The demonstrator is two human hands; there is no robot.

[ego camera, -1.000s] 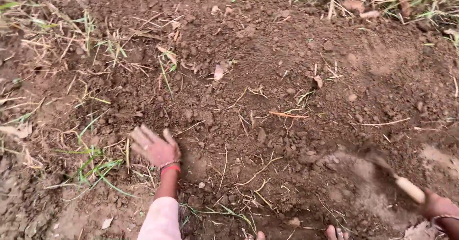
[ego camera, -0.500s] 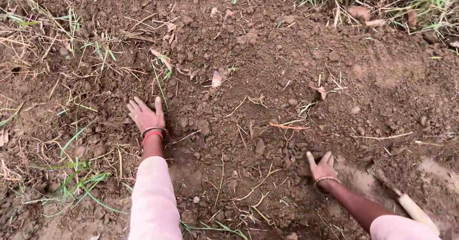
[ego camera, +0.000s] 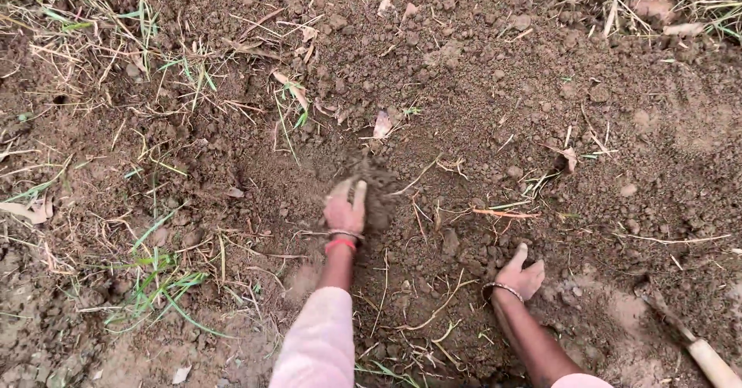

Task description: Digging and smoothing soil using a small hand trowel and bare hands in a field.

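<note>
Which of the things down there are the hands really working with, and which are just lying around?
In use:
left hand, scooping loose soil
right hand, pressed flat on the soil

Lying about:
wooden-handled tool at lower right
dry leaf
grass tuft
dry straw

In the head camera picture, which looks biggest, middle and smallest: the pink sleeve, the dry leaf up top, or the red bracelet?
1. Pink sleeve, though it is nearest the camera.
2. Dry leaf.
3. Red bracelet on the left hand; close to the leaf, so unsure.
</note>
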